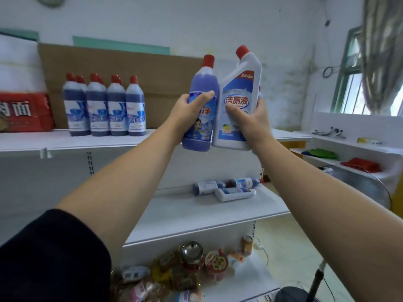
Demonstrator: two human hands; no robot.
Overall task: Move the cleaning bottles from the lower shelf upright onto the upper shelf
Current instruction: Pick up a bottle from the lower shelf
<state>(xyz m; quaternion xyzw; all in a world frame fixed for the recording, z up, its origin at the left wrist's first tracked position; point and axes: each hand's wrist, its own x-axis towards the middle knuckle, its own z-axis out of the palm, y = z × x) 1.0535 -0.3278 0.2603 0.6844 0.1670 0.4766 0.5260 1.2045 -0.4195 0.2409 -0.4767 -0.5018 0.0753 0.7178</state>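
We are in a room with a white wall and a window point(353, 90) on the right. In front of us is a white rack with an upper shelf point(87, 140) and a lower shelf point(196, 214). Brown cardboard point(130, 62) leans on the wall behind the upper shelf.

Both our arms are up. Our left hand point(189, 110) has its fingers and thumb wrapped round a blue bottle point(204, 83). Our right hand point(250, 120) grips a white bottle point(237, 83) the same way. Both bottles have red caps that point up, and both lean a little. They are side by side in the air, in front of the edge of the upper shelf.

A row of dark blue bottles point(104, 107) stands upright on the upper shelf, next to a red pack point(24, 112). Three more bottles point(229, 188) lie on their sides at the back of the lower shelf. Snack packs point(185, 269) sit on the bottom shelf.
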